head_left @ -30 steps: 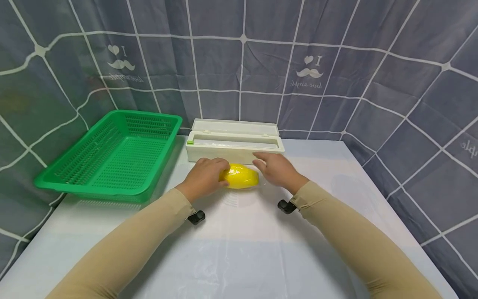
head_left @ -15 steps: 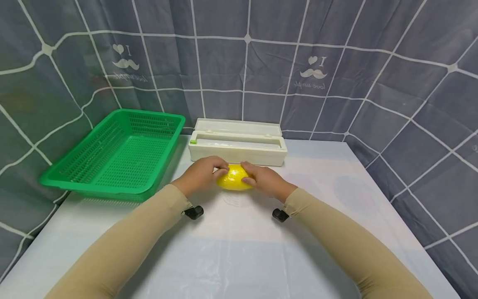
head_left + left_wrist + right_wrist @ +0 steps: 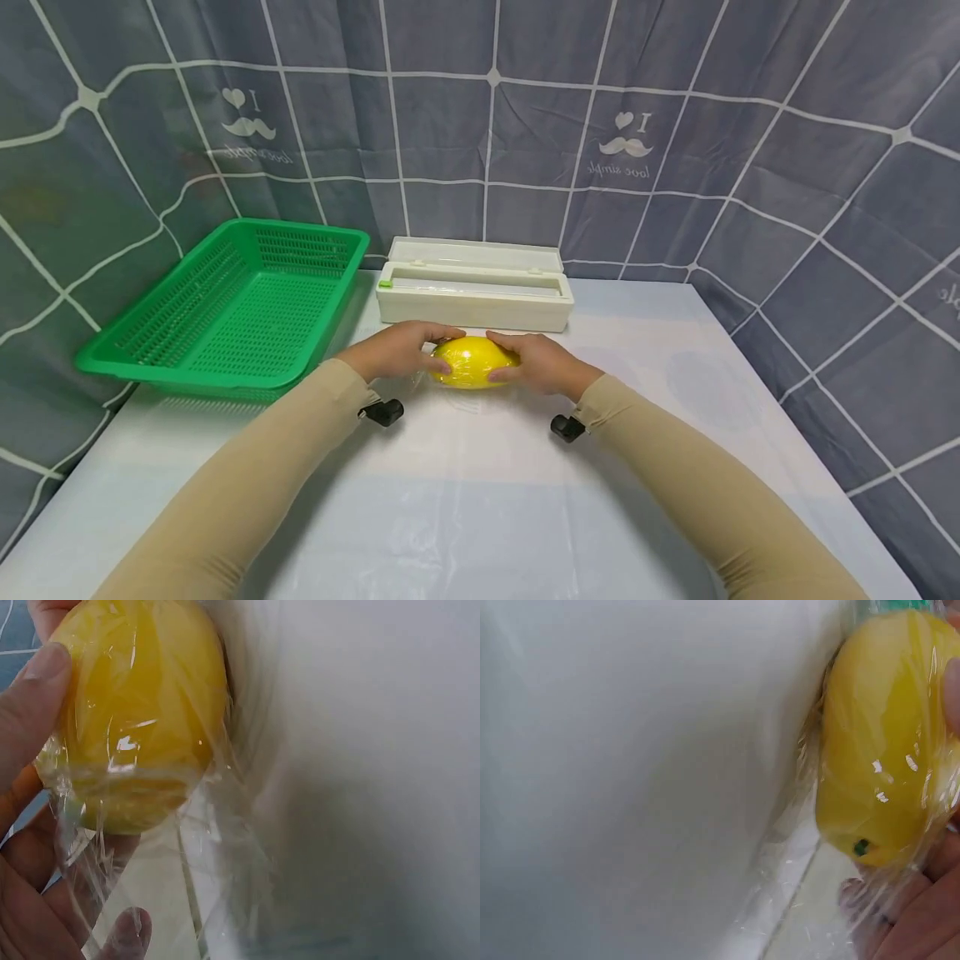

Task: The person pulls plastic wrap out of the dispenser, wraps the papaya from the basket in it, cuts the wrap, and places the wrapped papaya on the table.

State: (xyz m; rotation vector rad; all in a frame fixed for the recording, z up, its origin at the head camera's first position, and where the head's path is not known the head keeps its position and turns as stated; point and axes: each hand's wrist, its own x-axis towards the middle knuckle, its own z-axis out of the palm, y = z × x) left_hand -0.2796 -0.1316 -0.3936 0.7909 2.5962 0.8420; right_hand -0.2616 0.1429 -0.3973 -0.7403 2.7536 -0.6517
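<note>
White table (image 3: 480,517), grey curtain (image 3: 442,125), yellow fruit (image 3: 471,362)

A green basket (image 3: 258,321) is sitting at the left. A white box (image 3: 472,312), lid up, is standing just behind the fruit with a clear roll (image 3: 480,287) inside. Shiny plastic (image 3: 217,855) is covering the fruit. The left hand (image 3: 396,348) is pinching its left end, the right hand (image 3: 543,365) its right end.

Before the one white box (image 3: 476,311) you have two hands (image 3: 395,348), one yellow fruit (image 3: 471,364) and two black wrist devices (image 3: 385,412). Left of that box sits one green basket (image 3: 180,380).
</note>
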